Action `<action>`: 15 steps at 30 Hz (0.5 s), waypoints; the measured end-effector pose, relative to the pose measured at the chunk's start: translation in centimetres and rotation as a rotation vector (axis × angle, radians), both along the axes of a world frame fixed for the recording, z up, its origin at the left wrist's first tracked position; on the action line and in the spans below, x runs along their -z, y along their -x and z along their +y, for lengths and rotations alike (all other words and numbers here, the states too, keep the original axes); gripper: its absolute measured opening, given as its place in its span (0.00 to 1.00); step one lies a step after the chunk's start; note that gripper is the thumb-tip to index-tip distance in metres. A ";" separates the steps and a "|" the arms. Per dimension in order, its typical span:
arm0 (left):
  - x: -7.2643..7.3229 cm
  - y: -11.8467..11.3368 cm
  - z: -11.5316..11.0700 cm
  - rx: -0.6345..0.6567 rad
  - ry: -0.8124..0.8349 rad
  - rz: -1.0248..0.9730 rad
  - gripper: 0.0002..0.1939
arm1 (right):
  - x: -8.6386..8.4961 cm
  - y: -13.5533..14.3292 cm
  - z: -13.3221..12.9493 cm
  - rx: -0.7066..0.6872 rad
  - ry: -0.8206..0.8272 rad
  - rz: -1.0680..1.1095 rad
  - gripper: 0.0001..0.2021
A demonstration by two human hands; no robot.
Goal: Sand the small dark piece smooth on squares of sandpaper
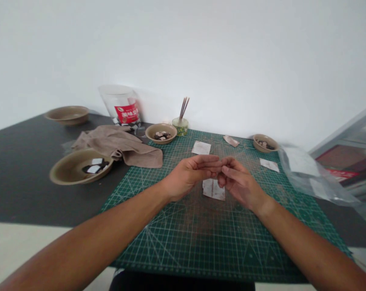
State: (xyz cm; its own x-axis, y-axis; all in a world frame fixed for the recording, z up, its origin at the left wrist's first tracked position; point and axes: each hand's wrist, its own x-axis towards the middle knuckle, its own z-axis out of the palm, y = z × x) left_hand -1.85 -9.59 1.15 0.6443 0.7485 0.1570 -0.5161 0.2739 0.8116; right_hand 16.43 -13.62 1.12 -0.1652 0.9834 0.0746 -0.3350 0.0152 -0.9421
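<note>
Above the green cutting mat (176, 238), my two hands meet at the fingertips. My left hand (187, 176) is closed, its long fingers together and its thumb beneath them. My right hand (239, 184) is closed in a pinch with curled fingers against the left fingertips. Whatever lies between them is hidden or too small to make out. Just under the hands is a stained white paper square (213, 192) with a dark line across it, partly covered by my fingers. Behind them another white square (201, 147) lies flat on the mat.
At left are a bowl with black and white pieces (57, 173), a brown cloth (119, 141), an empty-looking bowl (67, 115) and a clear tub (122, 105). Two small bowls (151, 131) (258, 141), a stick holder (180, 127), paper scraps (269, 164) and a plastic bag (304, 169) sit farther back.
</note>
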 end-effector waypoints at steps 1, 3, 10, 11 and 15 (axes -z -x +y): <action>-0.1 0.1 0.0 0.013 0.012 -0.010 0.18 | -0.1 0.0 0.1 -0.008 0.057 0.049 0.11; -0.2 0.1 -0.1 0.037 0.029 -0.026 0.19 | -0.3 0.0 0.3 -0.017 0.130 0.112 0.11; 0.5 0.2 0.2 -0.007 -0.121 0.037 0.22 | -0.6 -0.3 0.5 -0.073 0.144 0.244 0.12; 0.5 0.2 0.2 -0.042 -0.198 0.095 0.20 | -0.7 -0.4 0.5 -0.086 0.148 0.261 0.14; 0.1 0.3 -0.3 -0.252 -0.629 0.408 0.10 | -1.4 -0.6 0.3 -0.162 0.215 0.325 0.22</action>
